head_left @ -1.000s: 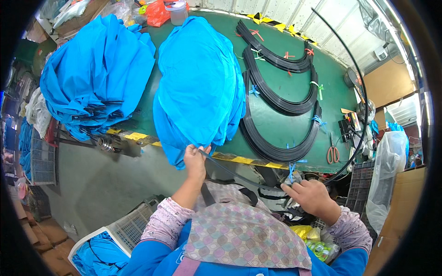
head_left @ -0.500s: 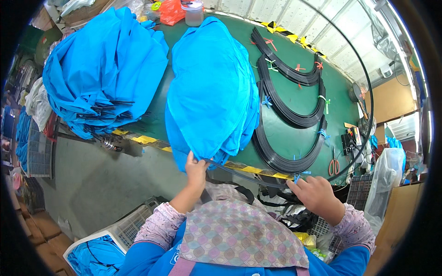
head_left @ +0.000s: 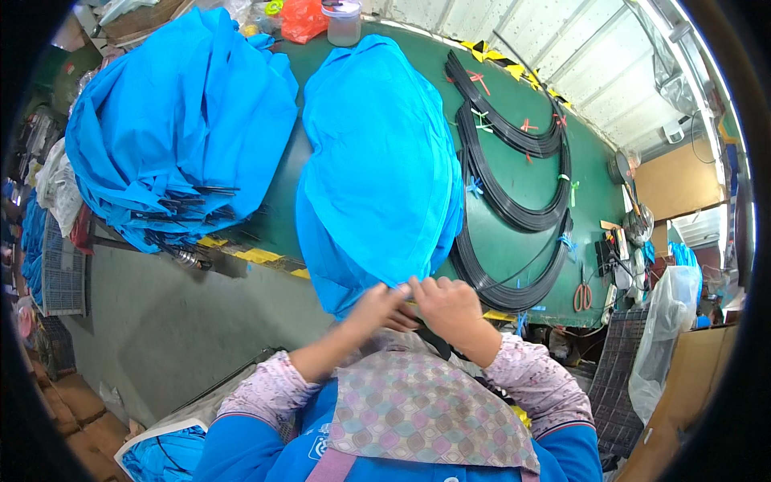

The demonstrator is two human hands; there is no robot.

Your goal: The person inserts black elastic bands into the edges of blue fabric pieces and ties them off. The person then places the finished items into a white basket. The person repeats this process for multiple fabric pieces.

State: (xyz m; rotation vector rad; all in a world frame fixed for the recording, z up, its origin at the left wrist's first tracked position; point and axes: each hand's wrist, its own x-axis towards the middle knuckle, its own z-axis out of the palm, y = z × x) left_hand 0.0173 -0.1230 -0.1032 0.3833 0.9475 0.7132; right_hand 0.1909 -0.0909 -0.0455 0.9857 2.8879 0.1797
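Note:
A bright blue fabric piece (head_left: 373, 161) lies on the green table, its pointed near end hanging over the front edge. At that end my left hand (head_left: 373, 313) is closed on the fabric, its fingers slightly blurred. Right beside it, nearly touching, my right hand (head_left: 450, 309) is closed around a long, thin black rod (head_left: 521, 61). The rod bows from my right hand over the table and up towards the back wall. Its near tip is hidden between my hands and the cloth. Tied bundles of curved black rods (head_left: 514, 299) lie just to the right.
A large heap of blue fabric (head_left: 185, 120) with black rod ends sits at the left of the table (head_left: 526, 181). Orange-handled scissors (head_left: 582, 297) lie at the right edge. A lidded clear jar (head_left: 344, 24) stands at the back. A basket of blue fabric (head_left: 165, 454) is at lower left.
My right hand has moved left along the rod to meet my left hand at the fabric's tip. Less of the rod's arc shows now. My left hand has shifted slightly right.

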